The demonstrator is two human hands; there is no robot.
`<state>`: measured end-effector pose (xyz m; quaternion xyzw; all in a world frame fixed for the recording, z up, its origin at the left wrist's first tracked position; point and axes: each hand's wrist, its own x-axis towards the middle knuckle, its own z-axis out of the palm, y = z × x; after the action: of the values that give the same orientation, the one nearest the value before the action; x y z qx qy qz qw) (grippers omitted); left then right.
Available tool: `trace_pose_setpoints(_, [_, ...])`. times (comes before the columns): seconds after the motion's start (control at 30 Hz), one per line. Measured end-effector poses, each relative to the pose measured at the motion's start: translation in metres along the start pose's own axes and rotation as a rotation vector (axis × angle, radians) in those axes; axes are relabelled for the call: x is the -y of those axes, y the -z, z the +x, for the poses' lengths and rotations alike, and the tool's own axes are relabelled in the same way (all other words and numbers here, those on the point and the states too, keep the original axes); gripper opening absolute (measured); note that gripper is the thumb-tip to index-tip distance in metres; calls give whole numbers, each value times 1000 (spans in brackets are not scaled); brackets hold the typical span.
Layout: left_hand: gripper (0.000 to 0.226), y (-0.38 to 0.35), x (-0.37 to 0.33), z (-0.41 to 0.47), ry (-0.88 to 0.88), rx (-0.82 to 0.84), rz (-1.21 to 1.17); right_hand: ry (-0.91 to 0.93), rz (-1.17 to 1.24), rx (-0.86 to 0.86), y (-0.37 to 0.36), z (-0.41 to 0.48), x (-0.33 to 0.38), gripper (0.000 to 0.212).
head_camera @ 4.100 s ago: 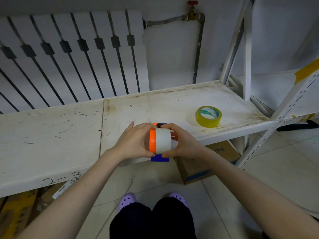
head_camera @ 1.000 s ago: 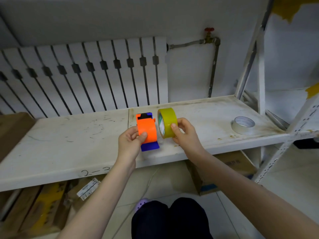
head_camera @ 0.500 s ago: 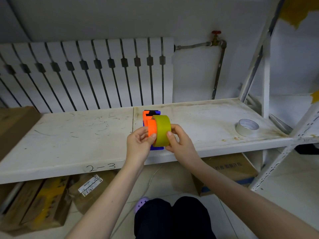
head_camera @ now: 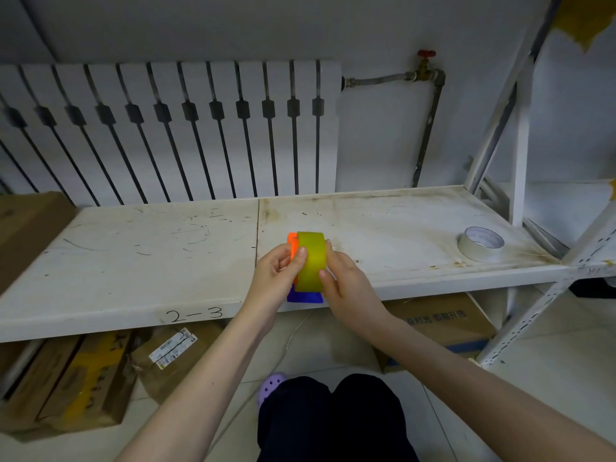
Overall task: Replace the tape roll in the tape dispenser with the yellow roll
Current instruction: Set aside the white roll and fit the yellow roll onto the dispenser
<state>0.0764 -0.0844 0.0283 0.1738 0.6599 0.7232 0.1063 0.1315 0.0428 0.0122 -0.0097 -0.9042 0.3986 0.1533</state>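
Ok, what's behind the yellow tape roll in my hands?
The orange and blue plastic tape dispenser sits behind the yellow tape roll, showing only at its edges. Its hub is covered.

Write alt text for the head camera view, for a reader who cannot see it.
Two bare hands hold a yellow tape roll against an orange and blue tape dispenser above a scuffed white shelf: left hand on the dispenser side, right hand on the roll. A white tape roll lies at the shelf's right end.
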Motion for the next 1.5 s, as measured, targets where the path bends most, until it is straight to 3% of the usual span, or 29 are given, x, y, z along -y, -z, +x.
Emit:
trace_pose_setpoints(0.3, [14, 4, 12, 6, 65, 35, -9, 65, -16, 136, 13, -1, -15, 66])
trace_pose_setpoints(0.47, [24, 7, 17, 13, 106, 113, 72, 7, 60, -58, 23, 10, -21, 47])
trace_pose_setpoints(0.8, [35, 1, 35, 20, 237, 251, 156, -41, -55, 161, 17, 34, -47, 78])
trace_pose_setpoints(1.07, [41, 6, 36, 32, 359, 101, 179, 36, -93, 171, 6, 42, -56, 75])
trace_pose_setpoints(1.2, [44, 3, 34, 34, 395, -25, 201, -87, 28, 177, 2, 48, -57, 76])
trace_pose_setpoints(1.3, [28, -5, 25, 38, 477, -113, 165, -159, 67, 198, -1, 50, -56, 75])
trace_pose_setpoints(1.43, [7, -15, 20, 43, 555, -157, 68, -39, -46, 160, -4, 45, -57, 82])
trace_pose_setpoints(1.5, [7, -18, 18, 44, 551, -161, 57, 59, -98, 133, -6, 43, -60, 84])
